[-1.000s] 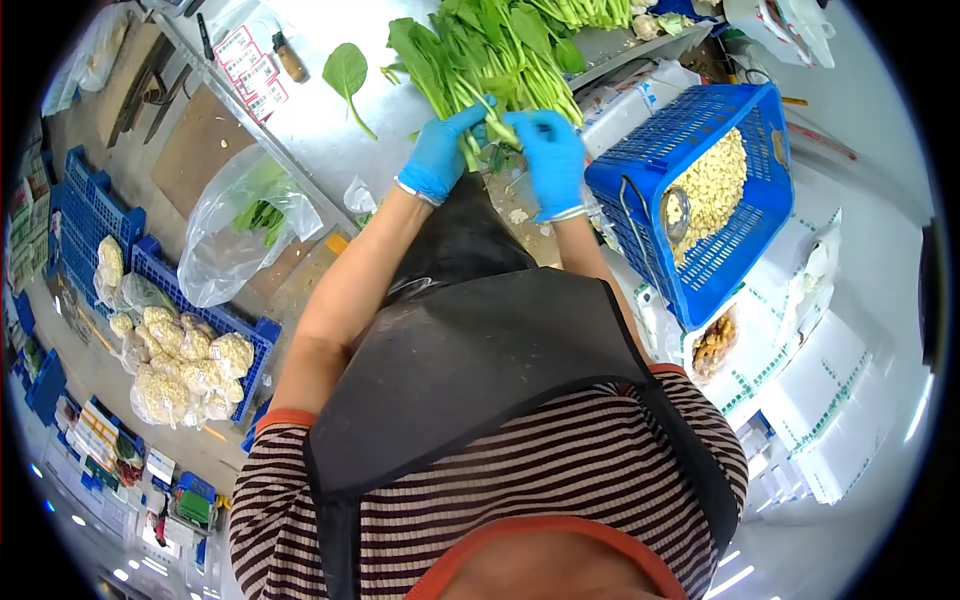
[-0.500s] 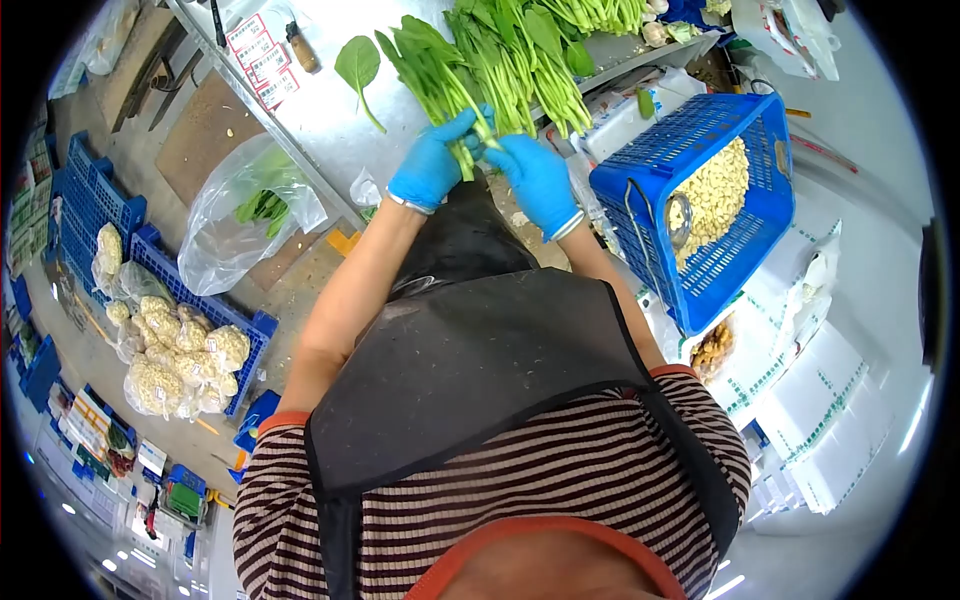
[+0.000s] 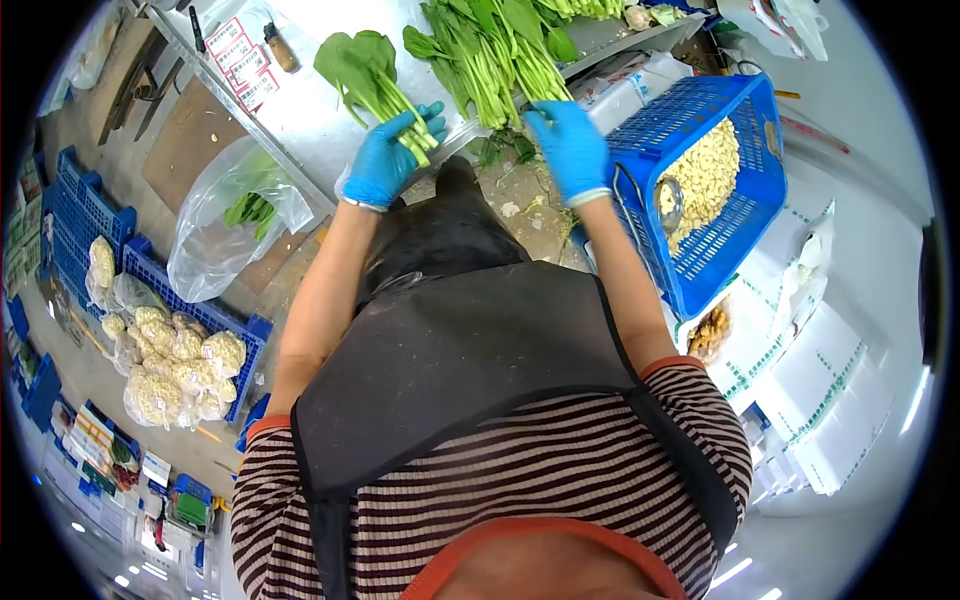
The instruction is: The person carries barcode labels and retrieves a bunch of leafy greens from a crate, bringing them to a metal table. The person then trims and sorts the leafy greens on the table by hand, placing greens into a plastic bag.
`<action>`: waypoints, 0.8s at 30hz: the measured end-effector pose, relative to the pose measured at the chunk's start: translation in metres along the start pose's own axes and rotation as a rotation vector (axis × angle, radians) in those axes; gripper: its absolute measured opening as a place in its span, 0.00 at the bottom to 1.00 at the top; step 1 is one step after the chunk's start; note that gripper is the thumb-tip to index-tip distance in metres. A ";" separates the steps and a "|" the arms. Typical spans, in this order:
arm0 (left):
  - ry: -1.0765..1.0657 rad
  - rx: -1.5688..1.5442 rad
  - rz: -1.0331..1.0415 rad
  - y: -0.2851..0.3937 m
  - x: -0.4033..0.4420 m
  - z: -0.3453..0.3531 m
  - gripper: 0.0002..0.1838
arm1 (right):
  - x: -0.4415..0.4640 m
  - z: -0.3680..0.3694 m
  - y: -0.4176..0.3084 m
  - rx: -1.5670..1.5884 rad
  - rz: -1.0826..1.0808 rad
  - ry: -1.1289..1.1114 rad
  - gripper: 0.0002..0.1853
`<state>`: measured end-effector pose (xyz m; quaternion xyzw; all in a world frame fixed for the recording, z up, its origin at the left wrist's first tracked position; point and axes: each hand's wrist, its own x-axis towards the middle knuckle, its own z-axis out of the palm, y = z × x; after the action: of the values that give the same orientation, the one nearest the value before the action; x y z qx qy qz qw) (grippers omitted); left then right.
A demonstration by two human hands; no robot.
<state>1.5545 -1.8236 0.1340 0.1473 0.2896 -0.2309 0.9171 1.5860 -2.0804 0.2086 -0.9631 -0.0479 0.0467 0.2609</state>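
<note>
My left hand (image 3: 380, 165), in a blue glove, grips a small bunch of leafy greens (image 3: 365, 70) by the stems, thumb across them and cut ends towards me. The broad leaves lie over the metal table (image 3: 310, 110). My right hand (image 3: 572, 155), also gloved in blue, is at the stem ends of a larger pile of greens (image 3: 485, 60) by the table's edge. Its thumb and fingers look apart, and nothing is visible between them; whether the fingertips touch the stems is hard to make out.
Right of me stands a blue plastic crate (image 3: 690, 290) with peeled garlic cloves (image 3: 705, 175) and a metal scoop (image 3: 669, 200). On the left are a clear plastic bag (image 3: 200, 250) with greens and bagged garlic (image 3: 170, 360). Printed labels (image 3: 240, 65) and a small bottle (image 3: 281, 50) lie on the table.
My hands have moved apart: the left went left and slightly down with its bunch, now including a broad leaf; the right let go of the stems and moved right.
</note>
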 end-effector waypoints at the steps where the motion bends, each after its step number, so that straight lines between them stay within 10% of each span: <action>1: -0.029 -0.009 -0.011 -0.006 0.003 -0.003 0.19 | 0.003 0.025 0.002 -0.050 -0.075 -0.023 0.15; 7: -0.060 0.085 0.024 -0.020 0.001 -0.013 0.20 | 0.033 0.078 0.015 -0.103 0.003 -0.103 0.13; 10: 0.025 0.192 0.044 -0.016 -0.013 -0.001 0.20 | 0.036 0.010 0.004 0.808 0.388 -0.457 0.12; 13: -0.081 0.162 -0.003 -0.011 -0.018 -0.003 0.18 | 0.022 -0.021 -0.001 1.068 0.372 -0.486 0.13; 24: 0.157 0.295 -0.058 -0.047 0.033 0.040 0.10 | -0.037 0.044 -0.012 0.614 0.132 0.050 0.11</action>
<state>1.5730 -1.8903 0.1393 0.2894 0.3275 -0.2852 0.8530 1.5430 -2.0529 0.1796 -0.8410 0.0374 0.0520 0.5372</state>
